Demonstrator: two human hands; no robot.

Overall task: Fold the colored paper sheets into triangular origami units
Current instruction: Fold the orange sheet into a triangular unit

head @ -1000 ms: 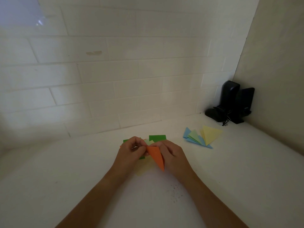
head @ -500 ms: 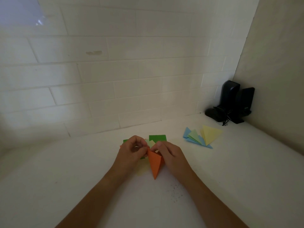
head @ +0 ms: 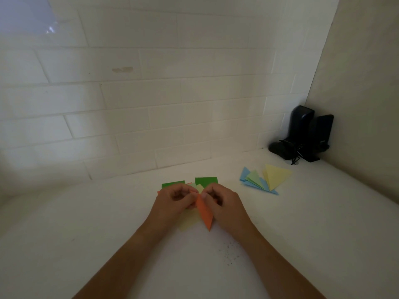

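Fingers of both the left hand (head: 174, 198) and right hand (head: 222, 201) pinch the orange unit (head: 205, 214) at its far end; press that crease firmly, edges aligned.

Held unit (head: 205, 214): orange
Loose sheets (head: 206, 181): green, pale yellow
Finished units (head: 265, 178): blue, light green, yellow
Speakers (head: 306, 134): seemingly black

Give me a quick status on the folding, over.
Left hand and right hand both pinch the orange paper triangle. Finished units lie apart at right. Loose sheets underneath, nothing blocking.
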